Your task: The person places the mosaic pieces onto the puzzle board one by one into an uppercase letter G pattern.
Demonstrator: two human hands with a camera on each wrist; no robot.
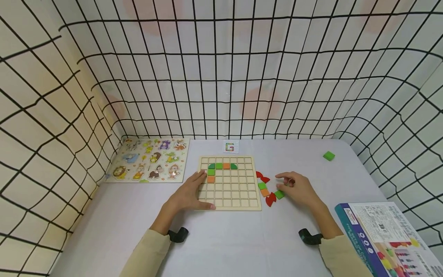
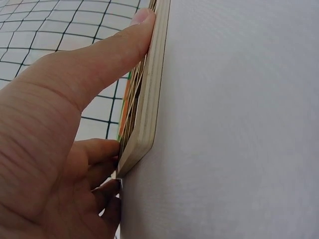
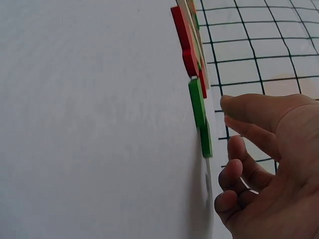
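Observation:
A pale wooden grid board [image 1: 235, 192] lies on the table, with green and orange pieces along an upper row and down its left side. My left hand [image 1: 188, 192] rests spread at its lower left corner, the straight thumb [image 2: 112, 47] on the near edge and the other fingers by the left edge. To the right of the board lie loose red pieces [image 1: 271, 199], an orange square [image 1: 265, 192] and green squares [image 1: 262, 186]. My right hand [image 1: 297, 188] hovers beside them, thumb and forefinger apart, holding nothing, close to a green square [image 1: 279, 194].
Behind the board lies a small pattern card [image 1: 230, 146] showing a G shape. An animal puzzle board [image 1: 149, 159] is at the back left. A green block [image 1: 328, 156] sits far right, and a printed box [image 1: 387, 234] at the front right. Black netting [image 1: 225, 80] surrounds the table.

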